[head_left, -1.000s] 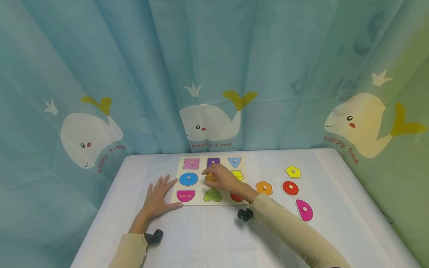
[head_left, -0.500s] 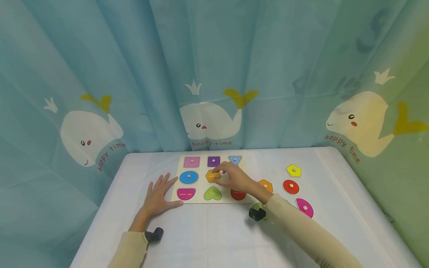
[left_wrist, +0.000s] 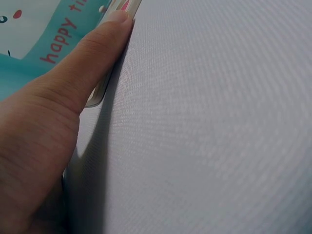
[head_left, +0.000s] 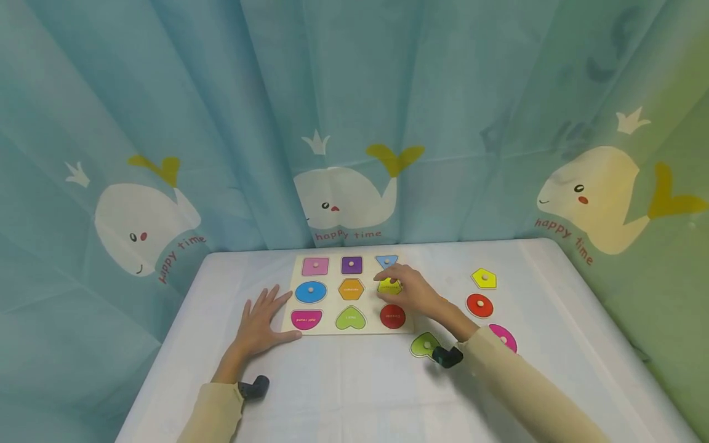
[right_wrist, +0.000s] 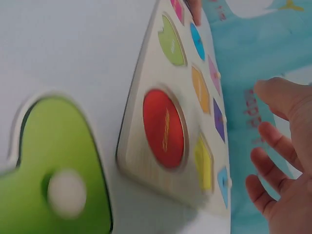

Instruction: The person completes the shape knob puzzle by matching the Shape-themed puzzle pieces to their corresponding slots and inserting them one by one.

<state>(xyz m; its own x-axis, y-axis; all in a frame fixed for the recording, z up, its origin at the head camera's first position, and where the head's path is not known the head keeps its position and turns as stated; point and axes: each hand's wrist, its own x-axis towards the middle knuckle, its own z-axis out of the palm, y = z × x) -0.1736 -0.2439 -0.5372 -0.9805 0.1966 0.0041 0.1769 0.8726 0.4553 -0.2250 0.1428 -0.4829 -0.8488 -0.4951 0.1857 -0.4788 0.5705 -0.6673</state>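
Note:
A pale shape puzzle board (head_left: 329, 314) lies on the white table. The left hand (head_left: 260, 326) is spread flat at its left side, thumb (left_wrist: 100, 44) at the near edge. Over the yellow pentagon slot (head_left: 389, 289) hovers the right hand (head_left: 415, 292), fingers loosely bent, holding nothing; the right wrist view shows the fingers apart from the board. Knobbed pieces sit in the board: a pink square (head_left: 314, 266), purple square (head_left: 352, 266), blue oval (head_left: 310, 291) and light-blue triangle (head_left: 386, 261). Printed slots show an orange hexagon (head_left: 351, 290), half round (head_left: 306, 319), green heart (head_left: 350, 318) and red circle (head_left: 392, 316).
Loose knobbed pieces lie right of the board: a yellow pentagon (head_left: 484, 279), red circle (head_left: 479, 306), magenta half round (head_left: 503, 338) partly behind the right sleeve, and green heart (head_left: 423, 345) beside the wrist camera. A blue whale-print curtain (head_left: 249, 123) stands behind the table.
The right hand has moved right, from above the hexagon slot to above the pentagon slot. Its forearm now covers where the loose orange hexagon lay; the green heart piece is uncovered. The left hand stays put.

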